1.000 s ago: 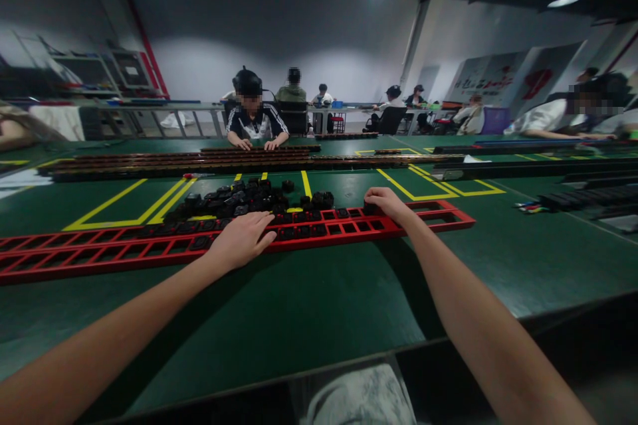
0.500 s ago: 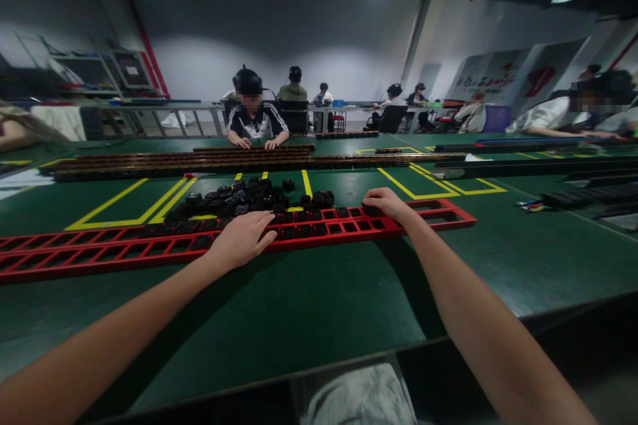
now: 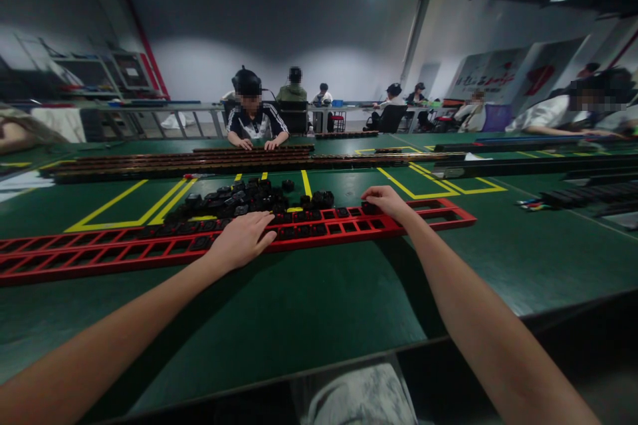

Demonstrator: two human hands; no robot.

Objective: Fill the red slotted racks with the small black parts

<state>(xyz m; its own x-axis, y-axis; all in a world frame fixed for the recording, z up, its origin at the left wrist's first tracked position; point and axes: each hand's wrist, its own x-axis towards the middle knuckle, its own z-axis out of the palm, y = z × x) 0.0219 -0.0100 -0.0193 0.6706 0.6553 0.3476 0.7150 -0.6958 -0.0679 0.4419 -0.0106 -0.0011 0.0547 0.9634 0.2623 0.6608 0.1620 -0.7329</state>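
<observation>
A long red frame (image 3: pixel 124 265) with two rows of square openings lies across the table in front of me. Small black block-like parts (image 3: pixel 304 230) sit in several of its middle openings. My left hand (image 3: pixel 243 239) rests over the frame's middle, fingers stretched out and thumb apart, hiding the openings beneath. Toward the frame's right end, my right hand (image 3: pixel 386 202) pinches a small black block-like part (image 3: pixel 369 208) at the upper row. Just behind the frame is a loose pile of black parts (image 3: pixel 244 198).
The green table (image 3: pixel 339 299) carries yellow tape lines. Long dark strips (image 3: pixel 189 163) lie across it farther back, with black rails (image 3: pixel 518 166) to the right. A person (image 3: pixel 256 123) sits opposite, hands on the strips. Coloured wire ends (image 3: pixel 531 206) lie at right.
My right hand shifts very slightly left, still pinching the black part at the upper row. My left hand stays in place on the frame.
</observation>
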